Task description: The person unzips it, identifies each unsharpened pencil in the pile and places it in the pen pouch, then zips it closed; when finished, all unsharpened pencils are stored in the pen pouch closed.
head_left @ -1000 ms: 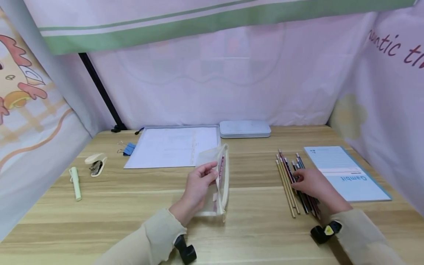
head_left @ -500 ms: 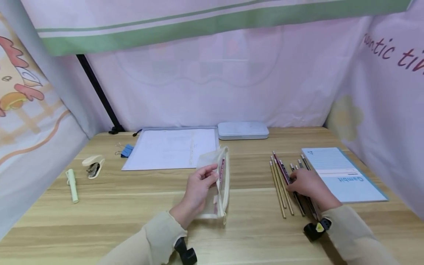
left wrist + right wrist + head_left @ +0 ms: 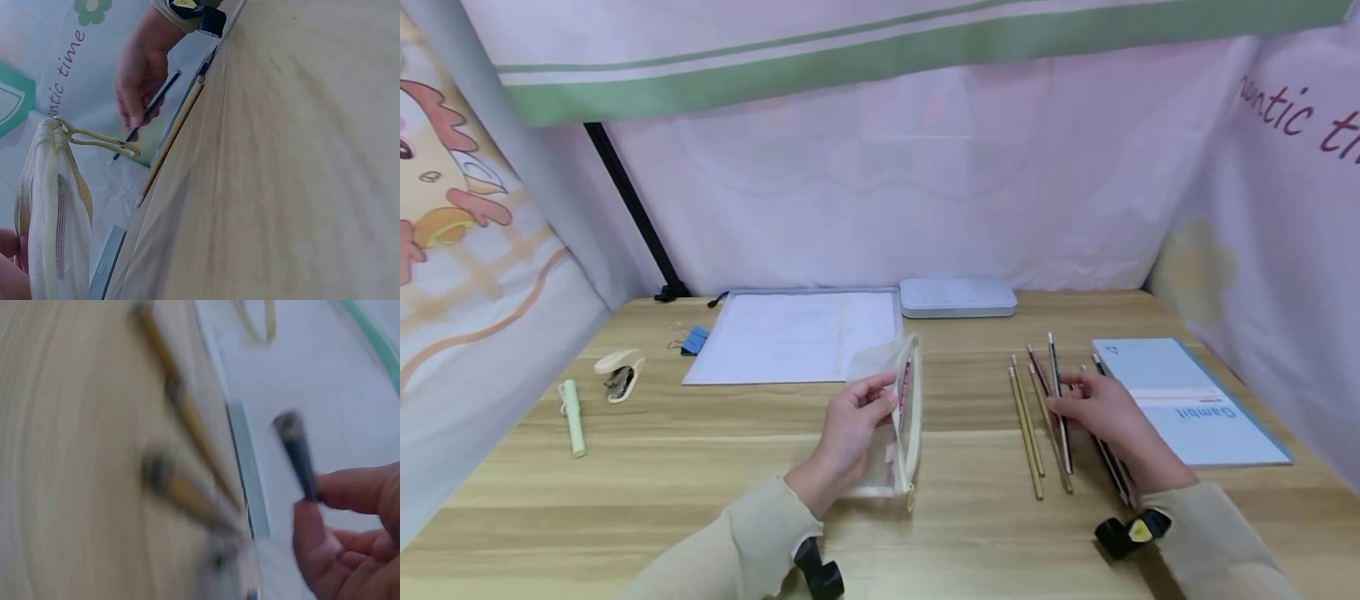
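Note:
My left hand holds the near side of a pale mesh zip pouch, its mouth parted. A reddish pencil shows inside the pouch. Over at the right, my right hand pinches a dark pencil between thumb and fingers; the right wrist view shows this dark pencil lifted off the table. Several gold pencils lie just left of that hand, with a dark red pencil partly hidden among them. More dark pencils lie under and beside the right hand, partly covered by it.
Behind the pouch lies a clipboard-like board with white paper. A pale flat case is at the back. A blue notepad lies at the right. Toward the left are a blue binder clip, a stapler and a light green pen.
My right hand has drawn one dark pencil up out of the bunch, and the gold pencils have spread apart to the left. My left hand stays on the pouch.

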{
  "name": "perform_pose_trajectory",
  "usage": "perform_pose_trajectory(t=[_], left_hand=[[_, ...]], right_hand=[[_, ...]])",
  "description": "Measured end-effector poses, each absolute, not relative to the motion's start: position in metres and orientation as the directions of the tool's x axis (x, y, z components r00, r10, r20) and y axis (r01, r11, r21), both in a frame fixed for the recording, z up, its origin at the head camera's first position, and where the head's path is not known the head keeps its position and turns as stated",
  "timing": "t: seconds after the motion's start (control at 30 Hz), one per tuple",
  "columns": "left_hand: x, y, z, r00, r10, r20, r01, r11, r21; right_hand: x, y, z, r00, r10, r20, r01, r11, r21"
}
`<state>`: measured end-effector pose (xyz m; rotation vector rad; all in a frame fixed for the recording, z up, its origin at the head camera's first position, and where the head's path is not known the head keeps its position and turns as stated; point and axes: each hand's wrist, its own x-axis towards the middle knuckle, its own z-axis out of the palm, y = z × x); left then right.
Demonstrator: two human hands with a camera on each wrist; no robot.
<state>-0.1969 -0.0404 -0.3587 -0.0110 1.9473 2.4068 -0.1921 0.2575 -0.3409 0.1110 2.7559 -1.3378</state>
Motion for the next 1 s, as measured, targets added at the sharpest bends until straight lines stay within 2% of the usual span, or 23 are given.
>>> perform_pose_trajectory(t=[0.2,0.3,0.4,0.53,0.7,0.87,1.0], left_hand=[[-0.195,-0.036,-0.358,-0.998,0.052,-0.026,-0.036,-0.206,0.978],[-0.193,-0.032,-0.359,-0.998,0.059,-0.031,-0.043,-0.208,0.977],[-0.192,-0.029,-0.359,-0.998,0.059,-0.038,-0.050,-0.212,0.976],[-0.191,-0.025,-0.360,-0.998,0.063,-0.030,-0.043,-0.217,0.975],[-0.190,-0.025,-0.360,-0.999,0.038,0.006,-0.002,-0.218,0.976],[-0.190,-0.027,-0.358,-0.999,0.030,0.014,0.007,-0.216,0.976],[-0.191,-0.029,-0.358,-1.000,0.022,0.020,0.015,-0.218,0.976]], right_hand=[[-0.194,0.208,-0.329,-0.998,-0.010,-0.057,0.052,0.268,-0.962],[-0.196,0.178,-0.331,-0.998,-0.017,-0.065,0.063,0.110,-0.992],[-0.198,0.150,-0.337,-0.995,-0.020,-0.096,0.096,0.031,-0.995],[-0.194,0.121,-0.346,-0.989,-0.052,-0.140,0.139,0.021,-0.990],[-0.186,0.104,-0.353,-0.984,-0.089,-0.154,0.147,0.076,-0.986],[-0.182,0.108,-0.352,-0.982,-0.101,-0.159,0.146,0.121,-0.982],[-0.179,0.129,-0.345,-0.989,-0.094,-0.117,0.099,0.178,-0.979]])
